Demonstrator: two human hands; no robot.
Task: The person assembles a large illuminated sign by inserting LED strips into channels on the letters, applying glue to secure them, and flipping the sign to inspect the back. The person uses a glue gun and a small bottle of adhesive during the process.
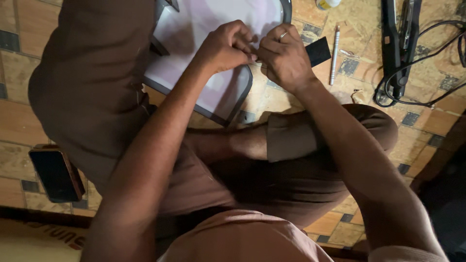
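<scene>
My left hand (224, 47) and right hand (285, 58) meet fingertip to fingertip, both pinched tight at the right edge of a pale, rounded-corner panel (208, 29) with a dark rim; what sits between the fingers is too small for me to tell. The panel lies flat on the tiled floor (286, 97), partly under my brown-trousered knee. Just right of my right hand lie a black card (320, 50) and a white pen (334, 54). A dark phone (56, 173) rests near the floor's left edge.
</scene>
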